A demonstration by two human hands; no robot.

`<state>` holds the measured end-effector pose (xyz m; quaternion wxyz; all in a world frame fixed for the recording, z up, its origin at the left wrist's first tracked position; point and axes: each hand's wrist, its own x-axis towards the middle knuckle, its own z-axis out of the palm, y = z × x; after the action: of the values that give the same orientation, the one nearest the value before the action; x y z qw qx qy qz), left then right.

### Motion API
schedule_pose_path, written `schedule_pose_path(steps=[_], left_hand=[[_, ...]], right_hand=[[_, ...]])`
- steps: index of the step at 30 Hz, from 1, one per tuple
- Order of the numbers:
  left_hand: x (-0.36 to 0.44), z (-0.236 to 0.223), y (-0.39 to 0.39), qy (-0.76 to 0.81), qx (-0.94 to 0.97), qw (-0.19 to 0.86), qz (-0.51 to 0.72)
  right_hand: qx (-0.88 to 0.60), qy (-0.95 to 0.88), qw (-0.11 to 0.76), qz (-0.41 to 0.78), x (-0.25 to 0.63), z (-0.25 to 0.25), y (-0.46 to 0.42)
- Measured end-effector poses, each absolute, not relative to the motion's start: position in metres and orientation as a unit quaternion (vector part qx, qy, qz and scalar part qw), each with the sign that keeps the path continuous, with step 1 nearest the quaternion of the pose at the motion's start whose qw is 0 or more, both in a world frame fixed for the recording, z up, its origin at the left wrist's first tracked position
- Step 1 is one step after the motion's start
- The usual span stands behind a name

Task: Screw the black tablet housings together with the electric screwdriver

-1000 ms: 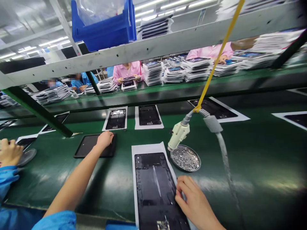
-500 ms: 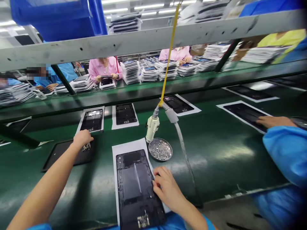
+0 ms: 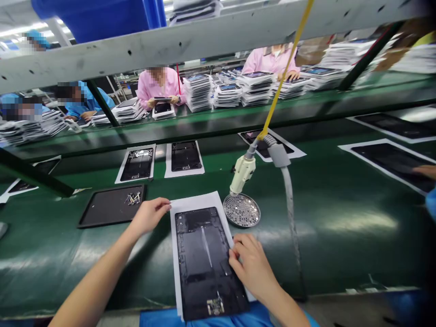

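Note:
In front of me a black tablet housing (image 3: 200,254), its inside showing, lies on a white sheet (image 3: 218,200) at the table's near edge. My left hand (image 3: 152,214) is closed in a pinch beside the sheet's upper left corner; whatever its fingertips hold is too small to make out. My right hand (image 3: 251,263) has its fingers curled against the housing's right edge. To the left sits a black tray (image 3: 109,206) with a heap of small metallic parts (image 3: 132,198). Just right of the sheet is a round dish (image 3: 241,210) of tiny pieces.
A pale electric screwdriver (image 3: 243,173) hangs over the dish on a yellow strap (image 3: 288,68), with a grey cable (image 3: 289,204) trailing down. More housings (image 3: 138,163) lie on sheets farther back. A co-worker's hand (image 3: 425,171) is at far right. A beam (image 3: 204,45) crosses above.
My left hand has moved right, from the small parts in the tray to the sheet's corner. My right hand stays at the housing's edge. The view has shifted, and the co-worker's arm shows less.

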<state>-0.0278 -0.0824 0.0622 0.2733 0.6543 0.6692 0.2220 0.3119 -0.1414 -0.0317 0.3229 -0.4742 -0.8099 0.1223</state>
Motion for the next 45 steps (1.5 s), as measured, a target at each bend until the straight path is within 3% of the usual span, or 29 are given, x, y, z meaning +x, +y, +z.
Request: schedule_pose_path(steps=[5,14,28,37,42,45], left_hand=[[-0.013,0.026,-0.088,0.631,0.604,0.384,0.3],[-0.02,0.022,-0.093,0.611,0.621,0.345,0.348],[-0.012,0.005,-0.099,0.542,0.777,0.111,0.302],[0.009,0.002,-0.099,0.618,0.777,-0.015,0.117],[0.029,0.016,-0.11,0.64,0.767,-0.038,0.034],[0.032,0.018,-0.127,0.62,0.781,-0.055,0.056]], right_hand=[[-0.481,-0.808,0.316,0.125,0.312,-0.032,-0.135],[-0.494,-0.808,0.302,0.105,0.312,-0.029,-0.138],[-0.487,-0.809,0.319,0.084,0.313,-0.036,-0.134],[-0.484,-0.802,0.336,0.099,0.313,-0.036,-0.134],[-0.481,-0.78,0.368,0.158,0.315,-0.026,-0.126],[-0.498,-0.73,0.435,0.173,0.307,-0.001,-0.117]])
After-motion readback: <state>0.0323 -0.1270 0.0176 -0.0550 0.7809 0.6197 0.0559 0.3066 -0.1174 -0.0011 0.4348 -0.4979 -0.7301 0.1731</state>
